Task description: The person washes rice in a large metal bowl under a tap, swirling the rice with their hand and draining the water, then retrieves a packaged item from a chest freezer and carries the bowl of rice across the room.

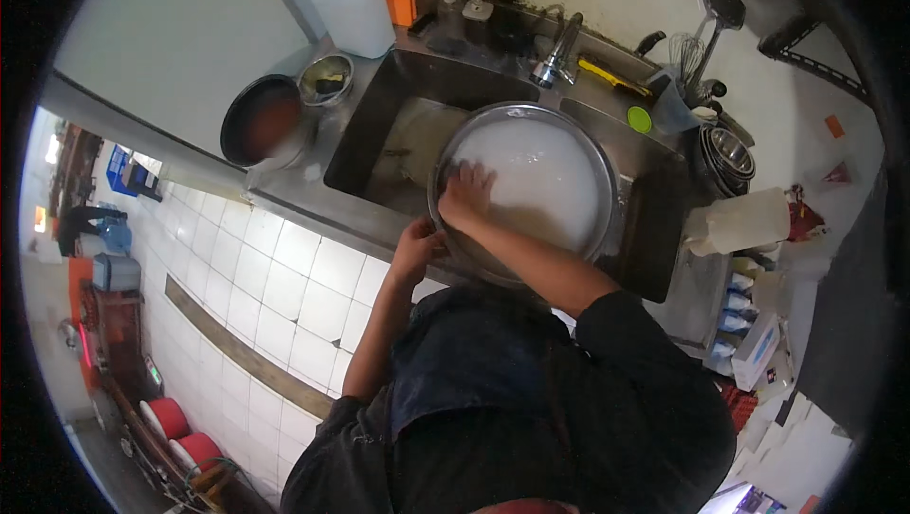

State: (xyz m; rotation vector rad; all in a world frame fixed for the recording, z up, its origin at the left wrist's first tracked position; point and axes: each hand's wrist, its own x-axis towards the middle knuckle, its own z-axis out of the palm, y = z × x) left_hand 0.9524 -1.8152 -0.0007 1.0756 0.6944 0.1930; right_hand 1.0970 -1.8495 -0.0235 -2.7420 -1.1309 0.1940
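Note:
A large round metal basin (610, 191) full of cloudy white liquid rests over the divider of a double metal sink (650, 230). My right hand (466, 196) reaches into the basin at its left side, fingers spread against the liquid and the inner wall. Outside, at the basin's lower left rim, my left hand (421, 247) has its fingers curled at the rim. Whether that hand grips the rim is hard to tell. Behind the basin stands a chrome faucet (558, 59). What lies under the liquid is hidden.
Left of the sink stand a dark pot (238, 119), a small metal bowl (327, 80) and a white plastic jug (353, 13). On the right are a utensil container (672, 105), stacked metal bowls (729, 155) and a translucent pitcher (746, 219). A yellow-handled tool (611, 77) lies behind.

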